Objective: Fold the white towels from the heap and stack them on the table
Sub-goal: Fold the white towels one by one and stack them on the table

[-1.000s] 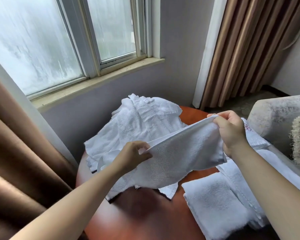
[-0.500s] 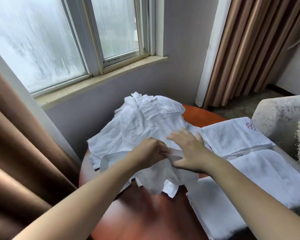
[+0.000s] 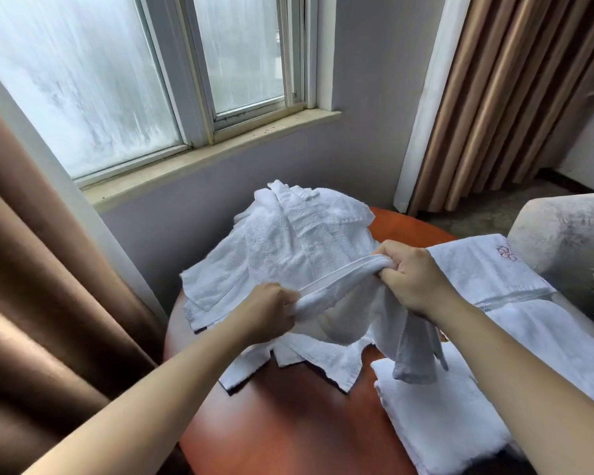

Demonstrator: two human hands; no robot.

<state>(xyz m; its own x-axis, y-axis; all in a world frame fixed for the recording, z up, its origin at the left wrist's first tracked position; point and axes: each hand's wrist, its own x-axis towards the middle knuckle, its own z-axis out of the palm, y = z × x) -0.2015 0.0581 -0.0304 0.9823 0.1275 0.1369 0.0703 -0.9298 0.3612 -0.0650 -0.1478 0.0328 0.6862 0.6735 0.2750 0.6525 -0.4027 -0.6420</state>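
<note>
A small white towel (image 3: 354,313) hangs folded over between my hands above the round wooden table (image 3: 299,423). My left hand (image 3: 271,311) grips its folded edge at the left end. The right end is gripped by my right hand (image 3: 414,275), and loose corners dangle below it. Behind the held towel lies the heap of white towels (image 3: 288,245), spread over the far side of the table. A folded white towel (image 3: 436,416) lies on the table at the front right, under my right forearm.
A large white towel with a red emblem (image 3: 487,265) drapes from the table's right onto a grey armchair (image 3: 563,228). Brown curtains hang at left (image 3: 48,303) and at back right (image 3: 515,97). The window sill (image 3: 213,152) runs behind the table.
A second ago the towel was stretched wide between my hands. My hands came together, then moved apart again, and the towel now hangs doubled over with a folded top edge.
</note>
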